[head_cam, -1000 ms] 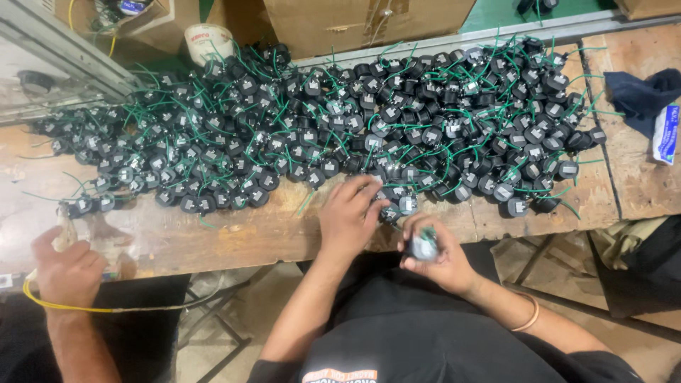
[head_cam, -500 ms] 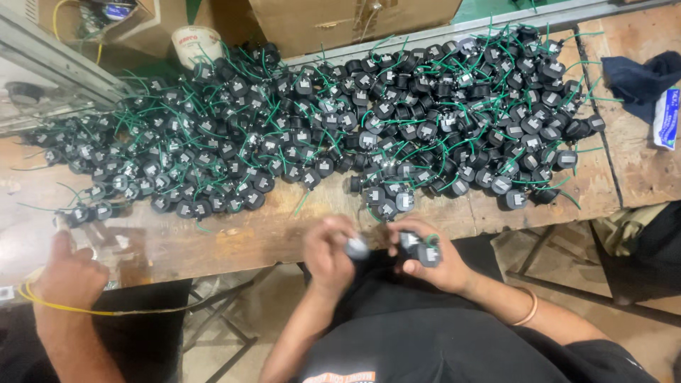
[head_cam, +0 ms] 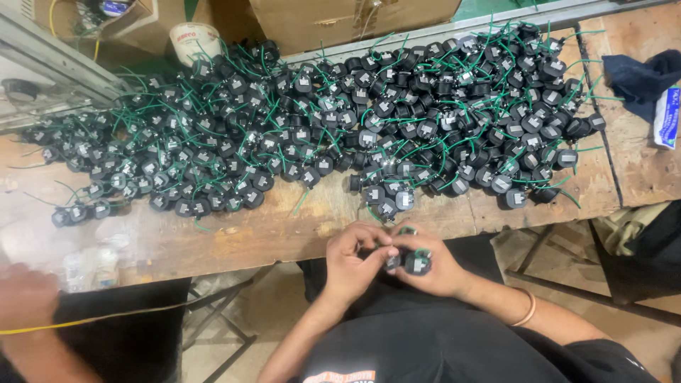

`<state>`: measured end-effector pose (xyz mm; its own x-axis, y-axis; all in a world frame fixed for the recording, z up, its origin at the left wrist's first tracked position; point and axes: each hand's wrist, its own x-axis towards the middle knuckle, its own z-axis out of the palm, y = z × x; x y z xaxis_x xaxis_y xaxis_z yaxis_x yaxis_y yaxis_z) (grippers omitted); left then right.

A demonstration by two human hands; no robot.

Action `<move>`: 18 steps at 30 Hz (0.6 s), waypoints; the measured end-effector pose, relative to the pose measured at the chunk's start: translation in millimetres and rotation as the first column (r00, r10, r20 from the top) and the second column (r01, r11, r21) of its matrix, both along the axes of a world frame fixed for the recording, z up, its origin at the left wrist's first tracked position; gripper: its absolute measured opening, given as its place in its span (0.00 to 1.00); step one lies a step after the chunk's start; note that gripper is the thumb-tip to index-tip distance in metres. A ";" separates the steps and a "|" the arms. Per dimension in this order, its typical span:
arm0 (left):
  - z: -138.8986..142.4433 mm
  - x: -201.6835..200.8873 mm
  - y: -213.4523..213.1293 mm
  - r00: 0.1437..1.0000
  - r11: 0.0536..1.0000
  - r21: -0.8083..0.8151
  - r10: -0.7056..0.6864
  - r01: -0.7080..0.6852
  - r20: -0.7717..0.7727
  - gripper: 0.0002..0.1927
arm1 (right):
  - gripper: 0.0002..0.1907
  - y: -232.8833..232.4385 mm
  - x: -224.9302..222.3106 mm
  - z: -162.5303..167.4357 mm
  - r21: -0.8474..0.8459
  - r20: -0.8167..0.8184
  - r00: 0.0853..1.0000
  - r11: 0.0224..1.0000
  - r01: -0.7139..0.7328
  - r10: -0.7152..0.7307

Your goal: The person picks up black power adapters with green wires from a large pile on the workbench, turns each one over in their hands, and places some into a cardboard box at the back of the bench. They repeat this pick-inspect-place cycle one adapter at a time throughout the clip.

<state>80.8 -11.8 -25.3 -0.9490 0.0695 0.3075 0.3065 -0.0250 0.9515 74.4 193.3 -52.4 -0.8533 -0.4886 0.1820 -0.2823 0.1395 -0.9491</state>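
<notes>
Left hand point(head_cam: 355, 259) withdrawn from the heap of small black round components with green wires point(head_cam: 340, 120) on the worn wooden counter point(head_cam: 284, 230), now meeting right hand point(head_cam: 433, 266) below the counter's near edge, both gripping components.

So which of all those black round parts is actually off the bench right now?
The black round part held between the left hand and right hand, below the bench edge. The rest lie heaped on the bench top.
</notes>
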 end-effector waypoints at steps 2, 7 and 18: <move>-2.8 -0.2 2.2 0.979 0.976 0.217 -0.024 -0.021 0.204 0.16 | 0.23 -0.5 0.2 2.6 -0.029 -0.008 0.999 0.999 -0.037 0.037; -5.8 -26.2 -22.3 0.972 0.954 -0.258 0.095 -0.151 -0.216 0.14 | 0.24 4.5 2.6 1.2 -0.131 0.009 0.997 0.989 -0.072 0.074; -35.9 -17.2 -31.9 0.909 0.914 -0.015 0.402 -0.406 -0.105 0.15 | 0.32 9.7 0.0 -1.6 -0.754 0.570 0.735 0.588 0.291 0.367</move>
<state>63.5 -43.7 -61.2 -0.8636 -0.3010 0.4046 0.3747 0.1540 0.9143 74.4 203.0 -54.0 -0.8808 -0.4698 -0.0589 0.4147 -0.7054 -0.5748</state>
